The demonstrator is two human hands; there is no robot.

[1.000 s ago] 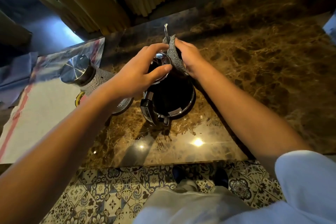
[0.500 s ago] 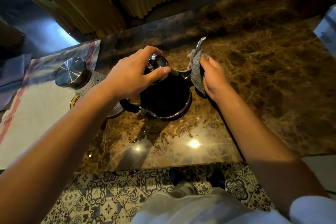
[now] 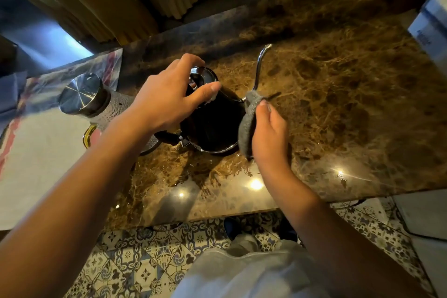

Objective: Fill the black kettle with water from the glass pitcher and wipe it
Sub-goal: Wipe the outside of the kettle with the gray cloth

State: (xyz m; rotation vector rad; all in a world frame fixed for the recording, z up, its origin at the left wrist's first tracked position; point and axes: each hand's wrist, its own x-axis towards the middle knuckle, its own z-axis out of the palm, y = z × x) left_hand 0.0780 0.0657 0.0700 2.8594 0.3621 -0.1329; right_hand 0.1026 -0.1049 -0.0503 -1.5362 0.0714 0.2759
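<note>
Black kettle [image 3: 212,126] stands on marble counter [image 3: 338,104], glass pitcher [image 3: 96,106] just beside, on its left. Filling looks done; you are in wiping step. Your left hand [image 3: 167,101] steadies lid [image 3: 203,77], fingers spread over top. Your right hand [image 3: 268,133] clamps grey cloth [image 3: 248,126] against kettle's right side. Compared with a second ago: cloth has moved from top down to side, gooseneck spout [image 3: 260,65] now uncovered, handle turned toward the left.

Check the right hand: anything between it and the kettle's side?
Only the grey cloth, which the right hand presses against the black kettle just below the spout. That is the wiping tool, not an obstacle. The left hand rests on the lid, clear of that side.
</note>
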